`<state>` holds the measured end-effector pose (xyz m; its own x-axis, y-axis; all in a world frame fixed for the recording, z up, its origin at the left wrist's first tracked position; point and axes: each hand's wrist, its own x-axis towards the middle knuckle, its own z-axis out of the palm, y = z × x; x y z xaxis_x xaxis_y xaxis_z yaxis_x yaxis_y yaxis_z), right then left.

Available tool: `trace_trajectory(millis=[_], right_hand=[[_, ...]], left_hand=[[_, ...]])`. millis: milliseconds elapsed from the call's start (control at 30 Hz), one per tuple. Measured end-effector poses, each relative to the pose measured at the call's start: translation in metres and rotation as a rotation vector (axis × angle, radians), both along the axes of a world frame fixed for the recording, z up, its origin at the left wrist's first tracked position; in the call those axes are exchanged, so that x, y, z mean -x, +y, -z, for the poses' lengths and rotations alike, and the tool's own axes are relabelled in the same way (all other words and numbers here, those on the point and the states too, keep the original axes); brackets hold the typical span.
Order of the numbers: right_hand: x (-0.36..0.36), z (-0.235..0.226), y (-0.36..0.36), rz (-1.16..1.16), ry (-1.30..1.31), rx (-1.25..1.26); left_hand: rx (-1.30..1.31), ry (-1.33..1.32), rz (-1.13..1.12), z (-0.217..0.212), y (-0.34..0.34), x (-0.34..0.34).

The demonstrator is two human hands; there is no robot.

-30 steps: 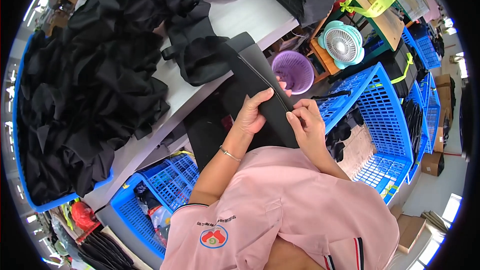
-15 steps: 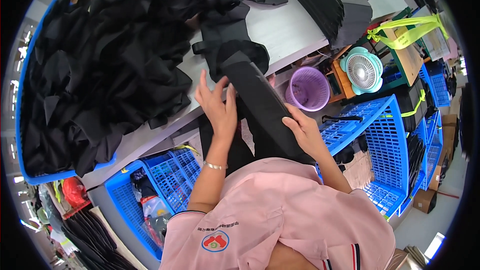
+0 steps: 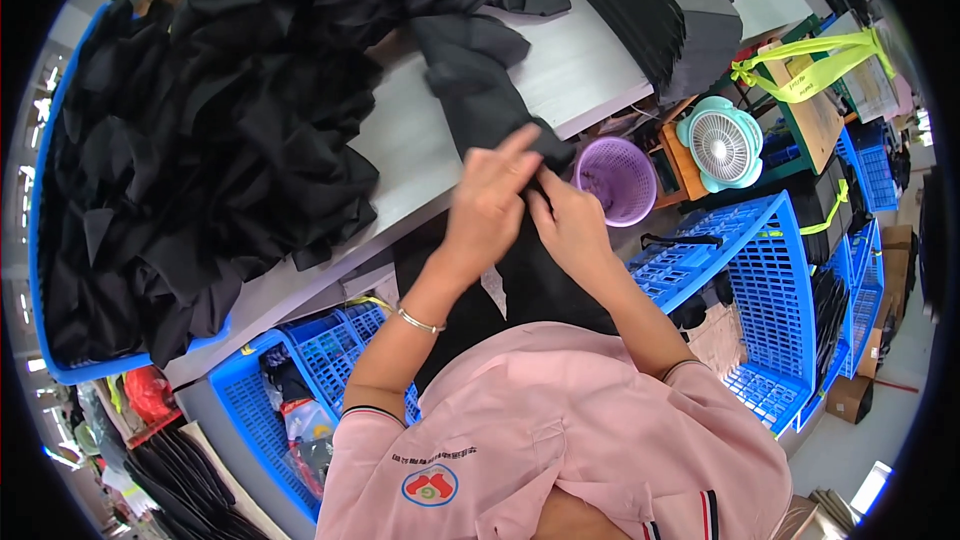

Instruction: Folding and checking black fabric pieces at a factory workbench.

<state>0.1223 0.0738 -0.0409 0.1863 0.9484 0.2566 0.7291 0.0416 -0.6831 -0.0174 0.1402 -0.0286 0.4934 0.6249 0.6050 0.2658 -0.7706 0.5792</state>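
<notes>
A black fabric piece (image 3: 470, 75) lies over the edge of the white table (image 3: 405, 105), its near end bunched at my hands. My right hand (image 3: 575, 225) has its thumb and fingers closed on that near end. Slightly blurred, my left hand (image 3: 488, 202) rests over the same cloth with fingers stretched toward the upper right, close to the right fingertips. To the left, a large heap of black fabric pieces (image 3: 230, 140) fills a blue-rimmed tray (image 3: 45, 270).
Stacked dark panels (image 3: 640, 15) sit at the table's far right. Right of my hands are a purple basket (image 3: 640, 180), a teal fan (image 3: 722, 145) and a blue crate (image 3: 775, 290). Another blue crate (image 3: 240, 390) stands at lower left.
The long flat black bundle held over my lap is out of sight. Both hands have come together at the near end of the cloth, the left moving right, the right moving up and left.
</notes>
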Motion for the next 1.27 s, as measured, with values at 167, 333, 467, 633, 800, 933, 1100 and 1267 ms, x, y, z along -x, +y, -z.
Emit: trace_trajectory(millis=[167, 333, 467, 633, 800, 933, 1100, 1267], right_hand=[[-0.023, 0.047, 0.021, -0.121, 0.289, 0.321], [-0.023, 0.067, 0.022, 0.009, 1.629, 0.250], [-0.018, 0.018, 0.017, 0.113, 1.582, 0.212], [-0.013, -0.004, 0.013, 0.020, 1.589, 0.166], [-0.024, 0.018, 0.006, -0.077, 1.810, 0.183], [-0.010, 0.018, 0.007, -0.173, 1.847, 0.070], [-0.003, 0.027, 0.010, -0.340, 2.127, 0.049], [0.001, 0.019, 0.015, -0.450, 2.216, 0.152]], left_hand=[[0.219, -0.011, 0.364, -0.014, -0.039, -0.009], [0.216, -0.184, -0.005, -0.021, -0.062, 0.010], [0.310, -0.071, -0.201, -0.009, -0.070, 0.012], [0.201, -0.148, -0.376, -0.006, -0.068, -0.012], [0.201, -0.354, -0.277, -0.003, -0.071, -0.021], [0.268, -0.334, -0.244, 0.002, -0.081, -0.022], [0.359, -0.382, -0.213, 0.012, -0.088, -0.025], [0.373, -0.327, -0.236, 0.014, -0.085, -0.019]])
